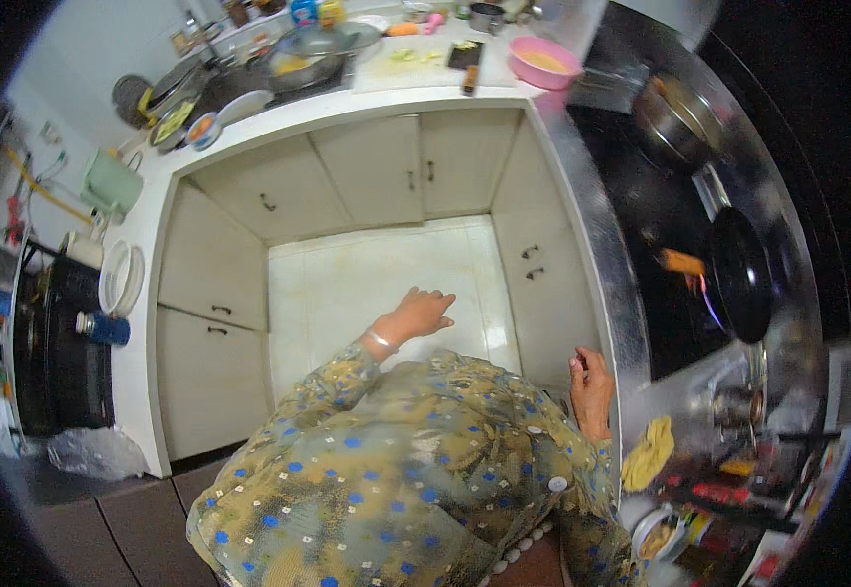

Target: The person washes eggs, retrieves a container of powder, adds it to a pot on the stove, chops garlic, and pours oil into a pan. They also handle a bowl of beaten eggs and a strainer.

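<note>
My left hand (418, 314) hangs in front of my body over the pale floor (381, 271), fingers loosely spread and holding nothing. Beside the stove counter's edge is my right hand (591, 389), its fingers slightly bent and no object visible in it. The lower cabinet door (557, 308) lies just ahead of that hand. On the counter to my right, a black wok (741, 275) sits on the black cooktop (623, 198), with a lit flame partly showing beside it. A steel pot (675, 125) stands farther back. A yellow cloth (648, 453) lies near my right forearm.
Along the far counter are a white cutting board (389, 73), a cleaver (468, 62), a pink basin (543, 62) and a pan with a glass lid (337, 38). The left counter holds a green pitcher (111, 183), white baskets (122, 279) and a blue jar (106, 329).
</note>
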Demonstrator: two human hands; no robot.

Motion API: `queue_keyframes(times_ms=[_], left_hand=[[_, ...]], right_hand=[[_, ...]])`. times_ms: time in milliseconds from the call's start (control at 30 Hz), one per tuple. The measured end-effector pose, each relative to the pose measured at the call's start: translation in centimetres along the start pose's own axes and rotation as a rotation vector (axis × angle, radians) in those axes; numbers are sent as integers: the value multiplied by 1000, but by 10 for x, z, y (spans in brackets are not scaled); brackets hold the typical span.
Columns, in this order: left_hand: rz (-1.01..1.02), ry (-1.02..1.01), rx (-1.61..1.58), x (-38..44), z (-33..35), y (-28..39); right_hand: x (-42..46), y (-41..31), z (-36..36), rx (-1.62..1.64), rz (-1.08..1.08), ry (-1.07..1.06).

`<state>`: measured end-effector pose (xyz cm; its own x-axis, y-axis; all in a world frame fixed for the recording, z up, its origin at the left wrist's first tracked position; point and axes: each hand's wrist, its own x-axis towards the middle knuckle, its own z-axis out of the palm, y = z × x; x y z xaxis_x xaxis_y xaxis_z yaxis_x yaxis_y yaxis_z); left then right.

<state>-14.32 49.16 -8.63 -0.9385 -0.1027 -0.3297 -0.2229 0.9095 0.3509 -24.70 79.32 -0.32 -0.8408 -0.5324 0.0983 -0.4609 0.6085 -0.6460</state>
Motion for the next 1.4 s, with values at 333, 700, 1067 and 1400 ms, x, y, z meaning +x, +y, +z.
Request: queue_keyframes(times_ms=[333, 700, 1067, 1400], left_hand=[[-380, 201, -118, -61, 16, -55], [-653, 217, -232, -126, 43, -11], [-680, 162, -251, -170, 51, -10], [-464, 369, -201, -119, 34, -79]], right_hand=[[78, -22, 45, -60, -321, -319], [109, -40, 71, -40, -576, -568], [114, -28, 102, -1, -552, -622], [150, -65, 117, 24, -389, -506]])
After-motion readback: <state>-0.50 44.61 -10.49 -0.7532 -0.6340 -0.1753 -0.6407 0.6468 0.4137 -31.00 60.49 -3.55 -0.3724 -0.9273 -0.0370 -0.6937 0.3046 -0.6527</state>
